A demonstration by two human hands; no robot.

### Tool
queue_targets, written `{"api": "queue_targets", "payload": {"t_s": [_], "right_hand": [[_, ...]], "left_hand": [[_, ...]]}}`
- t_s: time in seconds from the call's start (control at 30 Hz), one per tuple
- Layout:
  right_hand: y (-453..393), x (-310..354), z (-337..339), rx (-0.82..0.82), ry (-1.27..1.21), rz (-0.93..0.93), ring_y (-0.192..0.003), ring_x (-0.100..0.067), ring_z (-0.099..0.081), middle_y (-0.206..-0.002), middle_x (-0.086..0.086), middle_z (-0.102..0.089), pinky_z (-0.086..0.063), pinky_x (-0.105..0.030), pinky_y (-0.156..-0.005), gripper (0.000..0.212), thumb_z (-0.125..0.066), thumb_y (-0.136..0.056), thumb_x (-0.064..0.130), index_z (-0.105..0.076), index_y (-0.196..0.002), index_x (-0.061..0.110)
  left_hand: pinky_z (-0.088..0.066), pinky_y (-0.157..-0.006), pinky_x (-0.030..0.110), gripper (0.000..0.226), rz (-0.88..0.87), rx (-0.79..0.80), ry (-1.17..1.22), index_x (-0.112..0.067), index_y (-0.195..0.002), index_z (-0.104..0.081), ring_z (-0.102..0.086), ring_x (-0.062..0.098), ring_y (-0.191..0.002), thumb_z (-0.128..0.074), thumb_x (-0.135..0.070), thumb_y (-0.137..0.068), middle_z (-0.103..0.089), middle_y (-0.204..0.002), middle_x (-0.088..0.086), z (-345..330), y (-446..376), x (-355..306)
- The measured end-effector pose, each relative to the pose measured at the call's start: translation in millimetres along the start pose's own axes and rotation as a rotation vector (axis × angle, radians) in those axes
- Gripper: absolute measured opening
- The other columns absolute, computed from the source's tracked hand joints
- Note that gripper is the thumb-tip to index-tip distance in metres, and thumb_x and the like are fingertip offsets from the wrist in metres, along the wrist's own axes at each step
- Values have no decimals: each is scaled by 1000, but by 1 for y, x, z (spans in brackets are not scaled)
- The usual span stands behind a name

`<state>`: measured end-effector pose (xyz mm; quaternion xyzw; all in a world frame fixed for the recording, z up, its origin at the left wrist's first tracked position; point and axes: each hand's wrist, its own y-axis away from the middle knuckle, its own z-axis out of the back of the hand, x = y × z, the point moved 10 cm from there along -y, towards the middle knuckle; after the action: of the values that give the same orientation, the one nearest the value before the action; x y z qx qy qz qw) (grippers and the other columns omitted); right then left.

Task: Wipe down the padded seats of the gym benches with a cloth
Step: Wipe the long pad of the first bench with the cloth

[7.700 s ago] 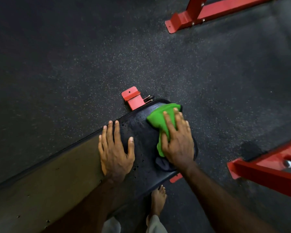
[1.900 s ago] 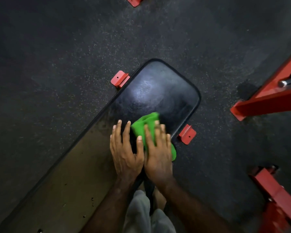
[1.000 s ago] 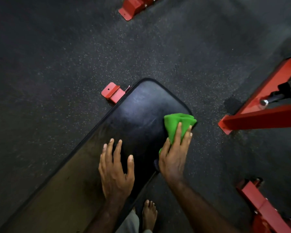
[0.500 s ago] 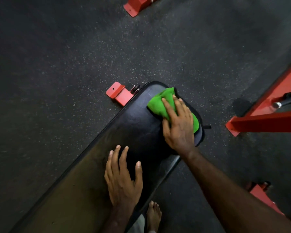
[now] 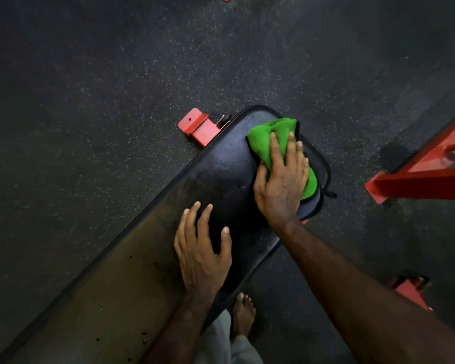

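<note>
Wiping the far end of the bench pad.

The right hand (image 5: 281, 179) presses the green cloth (image 5: 276, 137) flat on the black padded seat (image 5: 221, 174), its grip closed over the bunched cloth near the rounded end; the left hand (image 5: 202, 250) rests open, fingers spread, on the surface. In my judgement, a stroke carried past the edge could drag the cloth off onto the floor (image 5: 116, 74), and the dull nearer stretch may get skipped.

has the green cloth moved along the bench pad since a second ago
Yes. The green cloth under the right hand went from the pad's right edge up to the rounded far end of the bench pad.
</note>
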<state>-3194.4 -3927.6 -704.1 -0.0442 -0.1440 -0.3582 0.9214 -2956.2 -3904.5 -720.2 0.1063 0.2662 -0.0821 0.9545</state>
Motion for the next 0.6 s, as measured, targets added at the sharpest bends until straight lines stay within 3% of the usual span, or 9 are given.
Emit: {"api": "queue_targets", "payload": {"t_s": [0.1,0.17,0.2,0.3,0.33,0.47,0.5,0.53,0.6], "right_hand": [[17,21,-7,116,30,371,-156,-31,-22,-169,-9,-24,-21,-51,-125,74,-54,-89,30,-33,-160,29],[9,7,-4,140,33,471,-155,-31,-26,-168,-9,-28,-23,-50,-124,73,-53,-88,30,-35,-160,30],[-3,-7,1,103,30,380,-154,-32,-27,-168,-10,-29,-24,-51,-124,73,-52,-88,31,-35,-160,29],[-12,-38,11,-32,-13,-135,-153,-34,-27,-168,-12,-28,-24,-55,-123,73,-51,-90,32,-33,-160,28],[-10,-27,10,-42,5,-130,-154,-34,-25,-169,-12,-25,-22,-54,-124,73,-51,-91,33,-31,-161,28],[6,20,-11,166,61,549,-156,-29,-22,-170,-8,-25,-22,-50,-125,73,-52,-91,32,-32,-161,31],[-7,10,-7,159,45,540,-156,-28,-24,-169,-7,-27,-24,-51,-124,72,-53,-91,31,-33,-160,32],[-23,-5,-2,116,26,409,-154,-30,-28,-167,-8,-30,-26,-53,-123,72,-53,-90,30,-35,-160,31],[-36,-28,5,-2,-31,-13,-151,-34,-33,-165,-12,-34,-28,-55,-121,70,-53,-91,30,-37,-159,28]], "left_hand": [[-28,-116,44,56,-5,3,14,-25,-147,-51,-27,20,-152,-60,-41,-95,-37,-161,-5,0,0,-1],[-27,-116,42,55,-1,3,44,-26,-147,-51,-29,20,-151,-61,-40,-94,-37,-160,-5,2,-1,-2],[-27,-116,42,55,3,0,56,-26,-147,-51,-30,21,-151,-61,-39,-94,-37,-160,-5,4,-3,-2],[-25,-116,41,57,5,-35,78,-24,-147,-51,-31,24,-150,-63,-37,-93,-36,-161,-2,14,-14,-3],[-24,-117,41,58,3,-57,80,-23,-148,-51,-30,24,-151,-62,-36,-93,-35,-161,-1,18,-20,-4],[-24,-121,44,58,-38,-94,57,-19,-150,-48,-25,25,-154,-59,-38,-96,-33,-164,3,20,-47,-7],[-24,-121,44,58,-41,-87,54,-19,-151,-47,-24,25,-154,-58,-38,-97,-33,-164,3,17,-52,-9],[-24,-121,45,58,-32,-76,45,-20,-152,-46,-23,25,-154,-57,-39,-98,-32,-165,3,13,-55,-9],[-24,-122,46,59,-1,-59,7,-22,-154,-42,-22,24,-154,-55,-42,-99,-30,-165,1,7,-57,-9]]}}
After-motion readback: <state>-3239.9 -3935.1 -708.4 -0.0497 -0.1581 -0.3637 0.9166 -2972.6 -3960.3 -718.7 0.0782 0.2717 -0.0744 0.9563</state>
